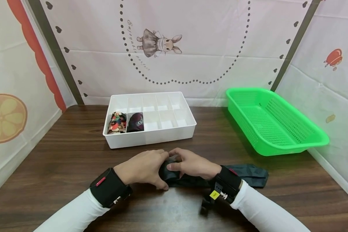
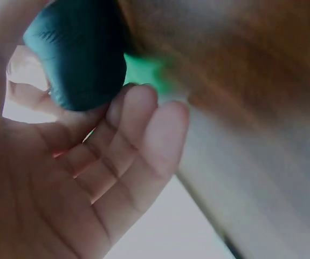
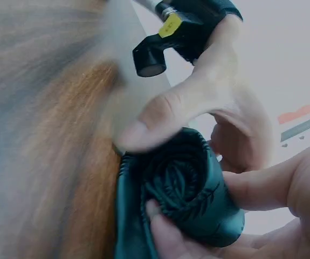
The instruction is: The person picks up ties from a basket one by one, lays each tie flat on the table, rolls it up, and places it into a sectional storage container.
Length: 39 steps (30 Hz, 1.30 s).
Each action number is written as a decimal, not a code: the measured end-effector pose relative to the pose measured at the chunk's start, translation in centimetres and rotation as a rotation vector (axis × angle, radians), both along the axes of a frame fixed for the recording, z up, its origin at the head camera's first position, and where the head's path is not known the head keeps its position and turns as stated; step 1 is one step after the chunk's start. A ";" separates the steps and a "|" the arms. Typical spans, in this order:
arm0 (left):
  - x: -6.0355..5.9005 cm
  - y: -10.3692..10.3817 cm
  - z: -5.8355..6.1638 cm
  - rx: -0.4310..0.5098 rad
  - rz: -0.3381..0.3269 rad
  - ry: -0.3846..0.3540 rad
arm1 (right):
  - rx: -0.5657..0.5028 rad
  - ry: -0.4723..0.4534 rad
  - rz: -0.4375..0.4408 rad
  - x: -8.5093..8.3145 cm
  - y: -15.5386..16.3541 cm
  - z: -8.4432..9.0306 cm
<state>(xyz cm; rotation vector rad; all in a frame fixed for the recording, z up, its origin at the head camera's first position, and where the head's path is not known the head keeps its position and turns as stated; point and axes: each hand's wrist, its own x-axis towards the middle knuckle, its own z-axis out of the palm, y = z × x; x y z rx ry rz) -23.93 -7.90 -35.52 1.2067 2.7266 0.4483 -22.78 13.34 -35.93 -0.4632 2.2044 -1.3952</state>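
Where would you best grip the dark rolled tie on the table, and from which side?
Grip the dark tie across its rolled end, pinching both flat sides of the coil from above, as the left hand and right hand do; its loose tail trails right, so holding there would probably let it unroll.

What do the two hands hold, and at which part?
Both the left hand and right hand grip a dark tie at its rolled-up end.

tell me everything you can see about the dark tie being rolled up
The tie is dark teal-grey woven cloth with a faint pattern. One end is wound into a tight spiral roll, held between the left hand and right hand; fingers of both curl round it. The unrolled rest lies flat on the wooden table, trailing to the right under the right wrist, in front of the white box.
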 end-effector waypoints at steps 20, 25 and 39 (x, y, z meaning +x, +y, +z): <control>-0.1 -0.1 0.2 0.000 -0.020 0.035 | 0.057 0.022 0.013 0.7 0.6 0.0; 0.0 0.0 -0.2 0.027 -0.041 0.061 | -0.109 -0.116 0.047 0.3 1.6 -0.1; 0.0 0.3 0.3 0.006 -0.071 0.051 | 0.237 0.235 -0.058 1.2 -1.3 0.6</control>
